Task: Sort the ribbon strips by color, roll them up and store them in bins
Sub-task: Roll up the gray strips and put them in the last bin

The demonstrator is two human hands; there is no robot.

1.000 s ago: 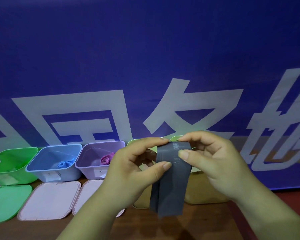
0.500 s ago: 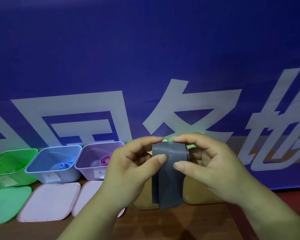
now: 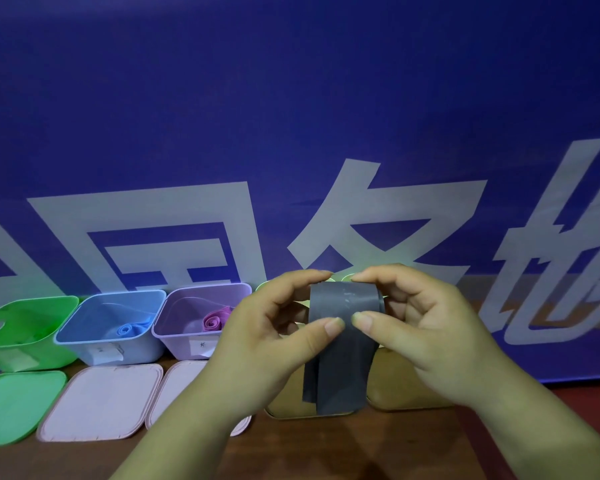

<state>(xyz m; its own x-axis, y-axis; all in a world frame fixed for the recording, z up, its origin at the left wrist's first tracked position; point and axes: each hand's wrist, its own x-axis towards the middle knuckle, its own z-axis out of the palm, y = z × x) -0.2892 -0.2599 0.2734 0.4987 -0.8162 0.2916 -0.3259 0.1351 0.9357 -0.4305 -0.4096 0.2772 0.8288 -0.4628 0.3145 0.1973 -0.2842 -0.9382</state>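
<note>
A grey ribbon strip [image 3: 340, 368] hangs in front of me, its top wound into a roll and its loose tail dangling toward the table. My left hand [image 3: 274, 337] pinches the roll's left side between thumb and fingers. My right hand [image 3: 426, 334] pinches its right side the same way. Along the back stand a green bin [image 3: 25, 334], a blue bin [image 3: 84, 327] with a blue ribbon roll [image 3: 129, 330] inside, and a purple bin [image 3: 174, 330] holding a pink ribbon roll [image 3: 214, 321].
A green lid [image 3: 11, 407] and two pale pink lids [image 3: 101, 400] [image 3: 177, 386] lie in front of the bins on the wooden table [image 3: 326, 452]. Two tan lids [image 3: 284, 400] [image 3: 402, 393] lie behind my hands. A blue banner [image 3: 291, 116] closes off the back.
The roll at the top has grown as both hands wind it, and the hanging grey tail has become shorter. Both hands have dropped slightly.
</note>
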